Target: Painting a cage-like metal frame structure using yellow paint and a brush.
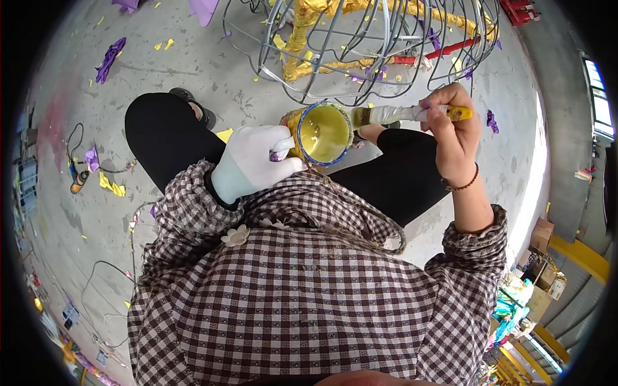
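Observation:
My left hand (pixel 253 157), in a white glove, is closed round the handle of a mug (pixel 325 161) with a blue rim. Yellowish liquid shows inside the mug, which I hold above my lap. In my bare right hand (pixel 454 125) is a paintbrush (pixel 399 116), gripped by its handle with a yellow end and a pale wrapping. Its bristles point left and lie at the mug's right rim; whether they touch it I cannot tell. Beyond the mug stands a grey wire frame (pixel 335 64), with yellow-wrapped bars (pixel 299 38) inside it.
Purple scraps (pixel 111 59) and yellow scraps (pixel 112 186) lie about the grey concrete floor (pixel 193 55). A power tool (pixel 80 181) with a cable rests at the left. Cardboard boxes (pixel 542 234) and a heap of colourful material (pixel 513 302) stand at the right.

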A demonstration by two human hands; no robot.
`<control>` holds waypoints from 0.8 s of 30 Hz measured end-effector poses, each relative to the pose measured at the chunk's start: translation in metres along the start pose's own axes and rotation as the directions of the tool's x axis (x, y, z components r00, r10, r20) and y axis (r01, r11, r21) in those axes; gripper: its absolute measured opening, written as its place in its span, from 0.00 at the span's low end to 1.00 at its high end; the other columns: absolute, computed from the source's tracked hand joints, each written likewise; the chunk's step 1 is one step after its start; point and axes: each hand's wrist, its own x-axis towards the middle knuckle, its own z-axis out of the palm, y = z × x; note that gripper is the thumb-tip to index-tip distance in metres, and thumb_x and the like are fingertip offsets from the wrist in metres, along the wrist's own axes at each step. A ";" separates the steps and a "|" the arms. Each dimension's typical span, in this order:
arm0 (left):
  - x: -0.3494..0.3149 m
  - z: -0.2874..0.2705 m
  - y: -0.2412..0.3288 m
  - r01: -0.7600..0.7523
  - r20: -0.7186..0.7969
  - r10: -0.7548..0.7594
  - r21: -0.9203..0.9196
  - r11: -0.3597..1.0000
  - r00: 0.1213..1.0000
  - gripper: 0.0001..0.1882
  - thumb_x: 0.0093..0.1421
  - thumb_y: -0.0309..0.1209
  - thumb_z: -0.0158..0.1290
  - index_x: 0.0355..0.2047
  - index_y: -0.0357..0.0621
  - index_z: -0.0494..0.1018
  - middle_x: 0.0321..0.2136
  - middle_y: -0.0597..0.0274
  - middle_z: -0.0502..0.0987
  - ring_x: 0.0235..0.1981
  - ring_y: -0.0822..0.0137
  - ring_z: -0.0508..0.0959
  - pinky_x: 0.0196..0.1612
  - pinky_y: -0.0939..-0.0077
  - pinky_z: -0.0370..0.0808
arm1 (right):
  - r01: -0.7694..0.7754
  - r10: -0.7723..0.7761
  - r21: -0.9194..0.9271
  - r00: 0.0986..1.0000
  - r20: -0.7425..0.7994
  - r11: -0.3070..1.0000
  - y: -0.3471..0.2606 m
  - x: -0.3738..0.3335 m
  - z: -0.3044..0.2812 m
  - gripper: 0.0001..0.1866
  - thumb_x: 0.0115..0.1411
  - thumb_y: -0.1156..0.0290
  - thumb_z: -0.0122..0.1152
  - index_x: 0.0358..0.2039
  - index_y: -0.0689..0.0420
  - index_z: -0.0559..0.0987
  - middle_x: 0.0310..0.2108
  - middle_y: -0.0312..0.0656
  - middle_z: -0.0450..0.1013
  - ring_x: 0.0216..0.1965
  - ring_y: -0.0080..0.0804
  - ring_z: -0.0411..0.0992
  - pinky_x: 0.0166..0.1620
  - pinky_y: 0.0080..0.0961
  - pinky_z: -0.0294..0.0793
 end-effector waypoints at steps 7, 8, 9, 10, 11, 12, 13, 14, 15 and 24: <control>-0.001 -0.001 -0.007 0.018 -0.060 -0.022 -0.081 0.997 0.998 0.14 0.47 0.32 0.63 0.20 0.40 0.69 0.15 0.57 0.67 0.15 0.59 0.68 0.21 0.68 0.65 | 0.148 -0.147 -0.085 0.989 0.018 0.985 0.005 -0.006 -0.001 0.06 0.60 0.74 0.53 0.34 0.63 0.74 0.29 0.38 0.73 0.24 0.21 0.67 0.31 0.19 0.68; 0.000 -0.002 -0.011 0.024 -0.079 -0.031 -0.087 0.996 0.996 0.14 0.47 0.31 0.64 0.20 0.40 0.69 0.14 0.58 0.66 0.14 0.62 0.67 0.21 0.69 0.64 | 0.162 -0.162 -0.090 0.987 0.007 0.983 0.010 -0.009 -0.002 0.06 0.60 0.74 0.53 0.34 0.63 0.74 0.29 0.38 0.73 0.24 0.21 0.67 0.31 0.19 0.68; 0.002 -0.006 -0.016 -0.019 -0.093 0.012 -0.068 0.998 0.996 0.14 0.47 0.31 0.64 0.20 0.40 0.69 0.14 0.58 0.66 0.14 0.62 0.67 0.21 0.69 0.64 | 0.169 -0.173 -0.083 0.984 -0.033 0.982 0.016 -0.010 -0.006 0.06 0.62 0.73 0.53 0.34 0.63 0.73 0.28 0.39 0.73 0.23 0.22 0.67 0.30 0.19 0.67; -0.003 -0.008 -0.024 0.018 -0.094 -0.028 -0.105 0.994 0.995 0.14 0.47 0.29 0.65 0.20 0.40 0.69 0.14 0.62 0.66 0.14 0.68 0.65 0.20 0.72 0.63 | 0.178 -0.184 -0.077 0.980 -0.074 0.981 0.021 -0.011 -0.010 0.06 0.63 0.72 0.53 0.34 0.62 0.73 0.27 0.39 0.73 0.22 0.22 0.67 0.29 0.18 0.67; -0.003 -0.010 -0.031 0.059 -0.096 -0.072 -0.136 0.989 0.993 0.14 0.47 0.27 0.66 0.20 0.40 0.69 0.14 0.66 0.66 0.15 0.74 0.64 0.20 0.75 0.62 | 0.193 -0.199 -0.062 0.973 -0.113 0.979 0.026 -0.006 -0.013 0.06 0.64 0.71 0.52 0.34 0.61 0.72 0.27 0.40 0.73 0.21 0.23 0.67 0.28 0.18 0.67; -0.001 -0.011 -0.035 0.025 -0.109 -0.038 -0.118 0.993 0.993 0.14 0.47 0.27 0.66 0.20 0.40 0.69 0.14 0.66 0.66 0.15 0.74 0.64 0.20 0.75 0.62 | 0.222 -0.230 -0.074 0.964 -0.135 0.972 0.026 0.000 -0.013 0.06 0.64 0.71 0.52 0.34 0.61 0.72 0.27 0.40 0.73 0.21 0.23 0.67 0.28 0.18 0.67; -0.003 -0.007 -0.039 0.116 -0.113 -0.145 -0.229 0.966 0.983 0.14 0.47 0.26 0.66 0.20 0.40 0.69 0.14 0.70 0.65 0.17 0.77 0.62 0.21 0.78 0.62 | 0.103 -0.064 0.237 0.984 -0.166 0.966 0.026 0.003 -0.008 0.07 0.65 0.70 0.51 0.34 0.61 0.71 0.25 0.40 0.72 0.19 0.23 0.66 0.25 0.18 0.65; -0.003 -0.006 -0.041 0.201 -0.103 -0.249 -0.338 0.919 0.963 0.14 0.48 0.25 0.67 0.21 0.40 0.70 0.14 0.73 0.65 0.18 0.81 0.61 0.21 0.80 0.62 | -0.009 0.097 0.528 0.985 -0.139 0.849 0.024 0.007 -0.003 0.07 0.67 0.69 0.50 0.34 0.60 0.70 0.23 0.41 0.72 0.17 0.23 0.65 0.23 0.18 0.64; -0.007 -0.008 -0.040 0.180 -0.107 -0.225 -0.326 0.928 0.968 0.14 0.48 0.25 0.67 0.21 0.40 0.70 0.14 0.73 0.65 0.18 0.81 0.61 0.21 0.80 0.62 | -0.111 0.238 0.766 0.969 -0.057 0.634 0.017 0.009 0.000 0.08 0.68 0.68 0.49 0.34 0.59 0.69 0.21 0.41 0.72 0.15 0.23 0.64 0.20 0.17 0.62; -0.017 -0.058 -0.066 -0.048 -0.348 -0.222 -0.625 0.779 0.911 0.20 0.51 0.25 0.66 0.43 0.33 0.74 0.23 0.76 0.70 0.19 0.83 0.67 0.22 0.85 0.63 | 0.163 0.118 0.611 0.912 -0.392 0.774 -0.018 0.078 -0.056 0.12 0.70 0.63 0.48 0.33 0.58 0.68 0.15 0.38 0.69 0.09 0.19 0.57 0.13 0.17 0.54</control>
